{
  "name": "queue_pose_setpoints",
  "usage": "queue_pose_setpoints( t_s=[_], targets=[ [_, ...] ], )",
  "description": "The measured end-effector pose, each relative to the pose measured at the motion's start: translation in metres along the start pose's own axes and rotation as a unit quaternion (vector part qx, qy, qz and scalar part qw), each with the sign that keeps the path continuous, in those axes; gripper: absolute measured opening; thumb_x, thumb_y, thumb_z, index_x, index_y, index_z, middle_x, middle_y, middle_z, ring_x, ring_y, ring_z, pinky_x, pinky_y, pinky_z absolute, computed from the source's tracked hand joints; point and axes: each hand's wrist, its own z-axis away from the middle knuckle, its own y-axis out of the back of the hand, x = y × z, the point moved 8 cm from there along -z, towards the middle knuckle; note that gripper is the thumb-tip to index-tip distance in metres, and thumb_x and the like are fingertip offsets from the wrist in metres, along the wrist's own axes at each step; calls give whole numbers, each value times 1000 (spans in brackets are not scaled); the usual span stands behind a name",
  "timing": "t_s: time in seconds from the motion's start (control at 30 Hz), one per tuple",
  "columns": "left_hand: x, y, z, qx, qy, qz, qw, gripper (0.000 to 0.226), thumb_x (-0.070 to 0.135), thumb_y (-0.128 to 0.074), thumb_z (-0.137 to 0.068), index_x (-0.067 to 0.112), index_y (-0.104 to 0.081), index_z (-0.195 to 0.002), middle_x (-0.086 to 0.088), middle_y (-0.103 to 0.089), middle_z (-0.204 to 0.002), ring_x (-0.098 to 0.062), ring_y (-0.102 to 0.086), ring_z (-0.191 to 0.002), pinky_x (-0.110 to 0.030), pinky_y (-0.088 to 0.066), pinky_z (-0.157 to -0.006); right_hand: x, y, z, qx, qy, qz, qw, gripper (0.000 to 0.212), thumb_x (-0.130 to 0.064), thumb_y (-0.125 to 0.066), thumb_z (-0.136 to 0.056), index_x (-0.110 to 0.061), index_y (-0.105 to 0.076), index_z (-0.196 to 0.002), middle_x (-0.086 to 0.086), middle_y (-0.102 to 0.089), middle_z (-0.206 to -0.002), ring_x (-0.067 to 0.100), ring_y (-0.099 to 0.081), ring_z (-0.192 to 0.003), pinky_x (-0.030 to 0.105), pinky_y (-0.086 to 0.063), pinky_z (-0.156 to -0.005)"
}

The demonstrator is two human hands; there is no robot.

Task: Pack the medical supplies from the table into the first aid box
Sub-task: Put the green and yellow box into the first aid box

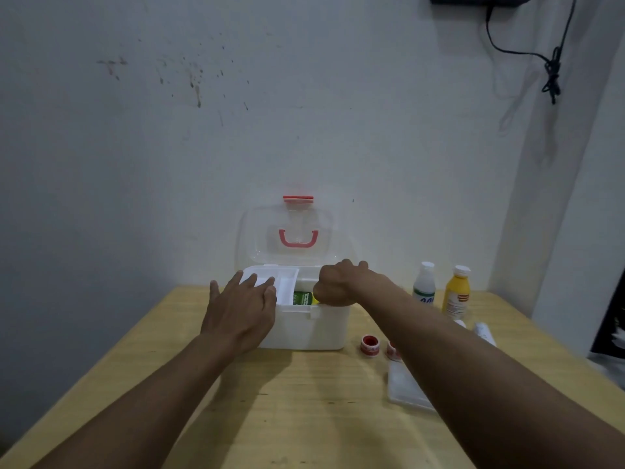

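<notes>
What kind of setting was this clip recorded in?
Probably a plain room in a home or small office, not a clinic: a light wooden table pushed against a stained, marked white wall, with a black cable dangling from a wall-mounted device.

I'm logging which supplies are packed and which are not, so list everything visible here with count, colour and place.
First aid box: one, white, table centre, open.
Lid: one, clear with red handle and latch, standing up behind the box.
Green packet: one, green, inside the box.
Bottles: two, one white and one yellow, right of the box.
Tape rolls: two, red and white, front right of the box; one partly hidden.
Tube: one, white, near the bottles.
Clear packet: one, under the right forearm.
Table: one, light wood.
Cable: black, on the wall, top right.
Left hand: flat on the box's left side.
Right hand: curled over the box's right side.
</notes>
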Motion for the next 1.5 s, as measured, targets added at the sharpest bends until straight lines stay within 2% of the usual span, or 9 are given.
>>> queue_pose_setpoints(
  t_s=[0.1, 0.17, 0.23, 0.3, 0.47, 0.67, 0.83, 0.97, 1.5],
  targets=[
    [-2, -1, 0, 2, 1, -2, 1000, 54, 41, -13, -103, 32, -36, -152, -1, -31, -161, -22, -14, -153, -57, -3, -121, 2, 9, -4, 62, 11, -41, 997, 20, -20, -47, -90, -15, -41, -71, 3, -50, -79, 27, -51, -85, 36, -40, -77],
    [-2, 0, 0, 4, 2, -4, 1000, 54, 41, -13, -103, 32, -36, -151, 0, -32, -161, -22, -14, -153, -58, -3, -121, 1, 16, -2, 96, 16, -50, 994, 15, -24, -44, -94, -12, -48, -86, 10, -60, -94, 28, -55, -85, 34, -41, -71],
    [-1, -1, 0, 5, 3, -7, 1000, 54, 41, -14, -104, 32, -37, -151, 0, -32, -161, -22, -14, -153, -58, -3, -121, -2, 21, -1, 115, 27, -42, 992, 32, -32, -34, -102, -10, -53, -115, 15, -61, -120, 31, -58, -100, 39, -45, -82],
    [-1, -1, -1, 8, 3, -10, 1000, 53, 42, -14, -104, 32, -37, -151, 0, -33, -160, -23, -15, -152, -58, -3, -121, -8, 19, -3, 110, 39, -64, 991, 50, -42, -26, -105, -10, -44, -140, 15, -53, -140, 33, -55, -120, 44, -44, -97],
    [-1, -2, 0, 10, 6, -9, 1000, 53, 42, -15, -104, 31, -34, -152, 2, -33, -160, -22, -16, -152, -57, -3, -122, -15, -6, -19, 30, 9, -140, 990, 73, -63, -13, -100, -18, -17, -158, 10, -25, -163, 33, -30, -146, 47, -26, -114],
    [0, 2, 1, 11, 2, -6, 1000, 55, 41, -14, -104, 28, -35, -153, 3, -33, -160, -21, -15, -153, -56, -4, -122, -26, -19, -34, 1, 13, -197, 980, 90, -84, 3, -80, -38, -5, -157, -3, -11, -166, 30, -19, -151, 53, -16, -120],
    [1, 3, 2, 17, -1, -2, 1000, 56, 42, -14, -103, 27, -37, -152, 3, -35, -159, -21, -17, -152, -55, -4, -122, -19, -15, -35, 39, -9, -218, 975, 86, -79, -3, -87, -32, -8, -158, 2, -17, -165, 33, -25, -149, 51, -20, -117],
    [0, 2, 2, 15, 2, 1, 1000, 54, 39, -16, -104, 27, -37, -152, 4, -34, -160, -20, -15, -152, -54, -4, -122, -17, -16, -30, 26, -24, -210, 977, 82, -73, -6, -92, -25, -8, -159, 6, -17, -165, 34, -24, -149, 49, -20, -117],
    [-1, 1, 1, 16, 1, 2, 1000, 56, 42, -13, -103, 28, -41, -150, 4, -37, -158, -20, -15, -152, -54, -4, -123, -20, -23, -45, 24, -2, -274, 961, 89, -80, -2, -86, -29, -11, -158, 0, -13, -166, 28, -17, -151, 46, -15, -118]
  ],
)
